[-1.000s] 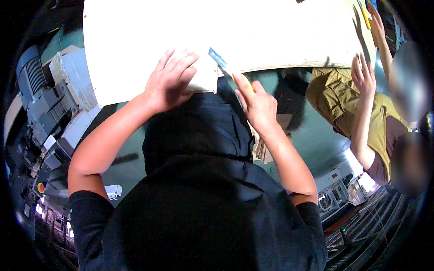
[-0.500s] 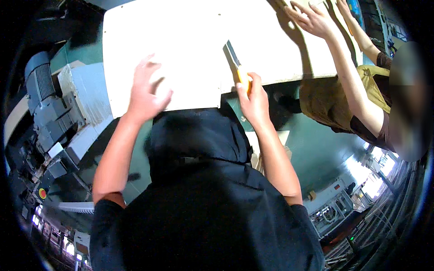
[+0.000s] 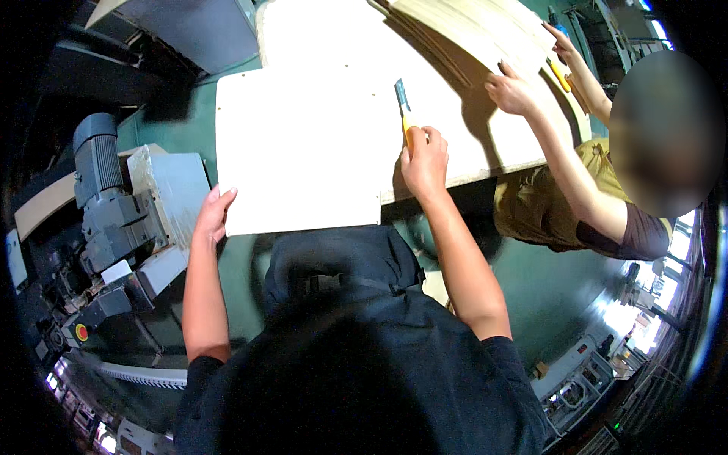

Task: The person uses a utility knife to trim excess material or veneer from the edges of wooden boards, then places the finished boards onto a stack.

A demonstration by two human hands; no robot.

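Observation:
A pale, flat rectangular board (image 3: 299, 155) lies in front of me, its near edge close to my body. At its near left corner my left hand (image 3: 213, 214) grips the edge, thumb on top and the other fingers hidden beneath. My right hand (image 3: 427, 165) is wrapped round the yellow handle of a utility knife (image 3: 407, 120). The knife's blade points away from me, just past the board's right edge. Whether the blade touches the surface under it I cannot tell.
On the right a co-worker's hands (image 3: 512, 92) hold a thin wooden sheet (image 3: 485, 34) above the worktable (image 3: 455, 133). Another yellow-handled tool (image 3: 559, 76) lies near them. A grey motor (image 3: 98, 163) with machine parts stands at left, and a grey cabinet (image 3: 186, 34) at far left.
My left hand has come down from over the board to grip its near left corner. My right hand keeps the knife. The co-worker's hands now hold a wooden sheet. The view has shifted.

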